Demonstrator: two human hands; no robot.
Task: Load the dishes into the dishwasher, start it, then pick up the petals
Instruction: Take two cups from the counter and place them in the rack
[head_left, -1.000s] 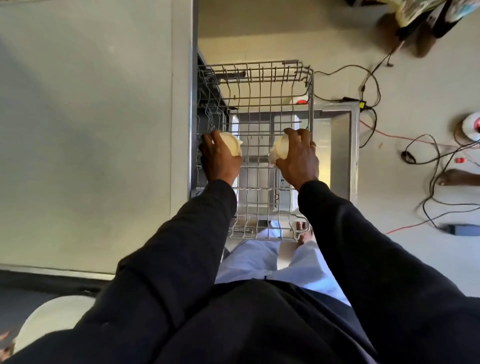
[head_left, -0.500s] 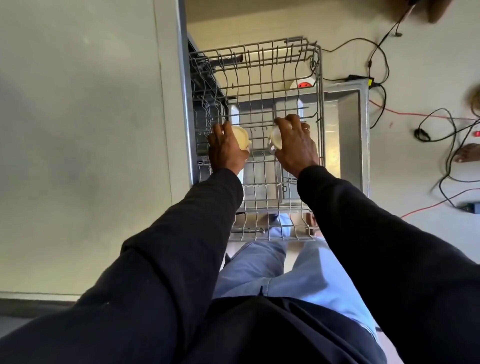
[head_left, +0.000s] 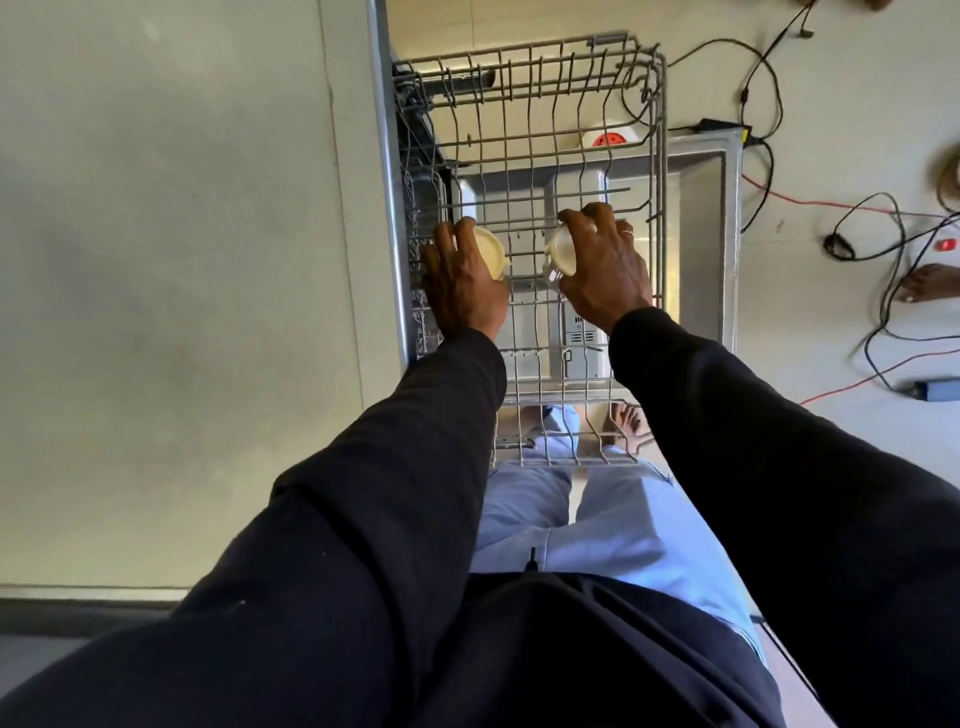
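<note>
Left hand (head_left: 462, 283) has its fingers curled round a cream cup (head_left: 489, 253). Right hand (head_left: 609, 270) grips a second cup (head_left: 562, 249). Both are low over the middle of the wire rack (head_left: 662, 171); contact with the wires is unclear. The rack is pulled out above the open dishwasher door (head_left: 702, 218). Step: loading dishes. Next, probably seat the cups between the tines and let go.
</note>
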